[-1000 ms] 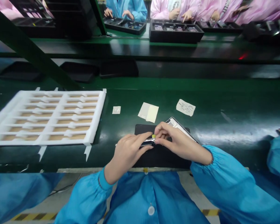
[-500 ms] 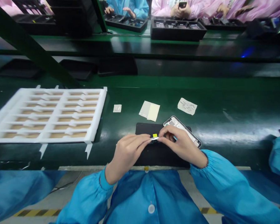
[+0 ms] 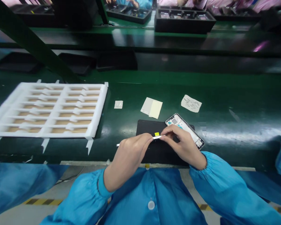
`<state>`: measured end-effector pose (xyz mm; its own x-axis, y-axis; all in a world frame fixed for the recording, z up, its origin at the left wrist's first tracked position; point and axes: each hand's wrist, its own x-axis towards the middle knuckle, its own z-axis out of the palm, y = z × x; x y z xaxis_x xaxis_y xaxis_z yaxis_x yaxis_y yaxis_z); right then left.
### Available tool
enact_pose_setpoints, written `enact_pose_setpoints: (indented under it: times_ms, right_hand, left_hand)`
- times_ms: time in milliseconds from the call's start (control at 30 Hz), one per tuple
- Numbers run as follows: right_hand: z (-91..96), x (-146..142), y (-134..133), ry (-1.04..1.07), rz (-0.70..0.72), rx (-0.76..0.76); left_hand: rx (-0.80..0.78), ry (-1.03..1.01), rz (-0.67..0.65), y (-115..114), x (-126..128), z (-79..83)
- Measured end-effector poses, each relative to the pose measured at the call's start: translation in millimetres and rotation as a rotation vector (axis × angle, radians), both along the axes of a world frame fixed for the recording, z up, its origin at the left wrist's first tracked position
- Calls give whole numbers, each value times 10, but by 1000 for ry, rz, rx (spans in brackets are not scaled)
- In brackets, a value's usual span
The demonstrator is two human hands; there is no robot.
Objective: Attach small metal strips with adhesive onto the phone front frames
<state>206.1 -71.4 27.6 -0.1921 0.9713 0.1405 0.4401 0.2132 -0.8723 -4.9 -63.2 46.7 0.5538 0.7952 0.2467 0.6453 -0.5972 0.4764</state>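
My left hand (image 3: 133,153) and my right hand (image 3: 181,142) meet over a black mat (image 3: 148,125). Between their fingertips they pinch a small, thin white part (image 3: 156,137), whose exact kind is too small to make out. A yellow tab (image 3: 156,134) shows just behind it; whether it is attached, I cannot tell. Partly behind my right hand, an open phone frame (image 3: 193,134) with a silver rim lies slanted on the mat's right side. A small white tip (image 3: 117,145) sticks out left of my left hand, the rest hidden.
A white foam tray (image 3: 64,109) with slots stands on the green bench at left. Behind the mat lie a small clear square (image 3: 118,104), a cream-and-clear sheet (image 3: 155,108) and a marked paper (image 3: 191,103). Black trays (image 3: 184,23) and co-workers' hands are across the bench.
The view has tilted down slightly, so the far bench sits higher. Both hands keep pinching the white part; my left hand has turned a little, and a white tip now shows beside it.
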Motion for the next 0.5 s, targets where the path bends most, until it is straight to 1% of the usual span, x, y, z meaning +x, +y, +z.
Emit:
enact_pose_setpoints:
  times_ms: [67,133,200,267,300,333,400,500]
  right_hand:
    - [-20,-15,-30,-41,14,101]
    - [-41,-23,-62,-126,50,234]
    - [-70,-15,-91,-294,92,401]
    - [-109,7,-113,-494,133,558]
    - [-133,19,-122,-569,148,612]
    - [-158,31,-130,-618,157,644]
    - [-203,46,-147,-640,161,657]
    - [-202,36,-175,-535,127,598]
  left_hand:
    - [-12,28,1,-2,17,12]
    - [-15,35,10,2,28,12]
    - [11,7,30,13,27,-18]
    - [75,-63,49,30,9,-84]
    - [115,-103,40,39,-6,-128]
    - [158,-138,20,47,-24,-176]
    - [237,-174,-45,56,-62,-266]
    - [316,-165,-107,53,-109,-345]
